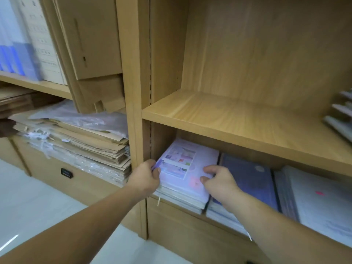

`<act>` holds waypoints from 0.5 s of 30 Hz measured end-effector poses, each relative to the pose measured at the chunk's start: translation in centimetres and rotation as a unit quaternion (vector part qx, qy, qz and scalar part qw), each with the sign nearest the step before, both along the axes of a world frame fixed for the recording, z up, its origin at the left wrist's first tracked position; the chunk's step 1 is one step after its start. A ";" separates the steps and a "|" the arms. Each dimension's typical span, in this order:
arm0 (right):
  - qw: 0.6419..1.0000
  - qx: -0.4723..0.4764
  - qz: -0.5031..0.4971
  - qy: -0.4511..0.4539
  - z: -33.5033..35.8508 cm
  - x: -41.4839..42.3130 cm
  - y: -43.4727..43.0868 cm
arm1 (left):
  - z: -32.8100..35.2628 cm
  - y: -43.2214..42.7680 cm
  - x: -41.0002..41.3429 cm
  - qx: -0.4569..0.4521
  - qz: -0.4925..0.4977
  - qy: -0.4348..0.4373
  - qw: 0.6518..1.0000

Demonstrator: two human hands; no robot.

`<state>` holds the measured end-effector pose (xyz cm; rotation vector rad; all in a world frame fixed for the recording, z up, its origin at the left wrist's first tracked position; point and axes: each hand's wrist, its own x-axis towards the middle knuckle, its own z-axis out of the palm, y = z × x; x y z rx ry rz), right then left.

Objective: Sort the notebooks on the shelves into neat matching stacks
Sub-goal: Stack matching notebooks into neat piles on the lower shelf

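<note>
**Both hands on the lilac notebook, lower shelf**

The lilac notebook [187,161] lies flat on top of a pale stack [181,198] at the left end of the lower shelf, against the upright post [131,111]. The left hand [146,175] curls its fingers round the notebook's left edge. The right hand [219,180] grips the right edge, thumb pressed on the cover. Just right of it lies a dark blue notebook [247,174] on its own stack, then a grey stack [320,202]. The shelf board [228,119] above holds grey items [341,119] at the far right. Left of the post sits a pile of brown envelopes [91,141].
</note>
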<state>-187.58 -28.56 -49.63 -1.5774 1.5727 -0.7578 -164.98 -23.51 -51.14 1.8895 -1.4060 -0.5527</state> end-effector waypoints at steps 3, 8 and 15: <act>0.999 0.030 -0.027 -0.034 -0.9 0.4 0.4 | -0.9 -0.1 -0.2 -0.015 0.008 -0.031 0.999; 0.998 0.001 -0.044 -0.045 -0.3 -0.1 -1.0 | -0.8 -1.4 -0.7 -0.060 -0.010 -0.022 0.998; 0.998 0.044 0.034 0.033 -0.6 0.5 -1.0 | -1.9 -2.0 -1.3 -0.049 0.017 -0.163 0.985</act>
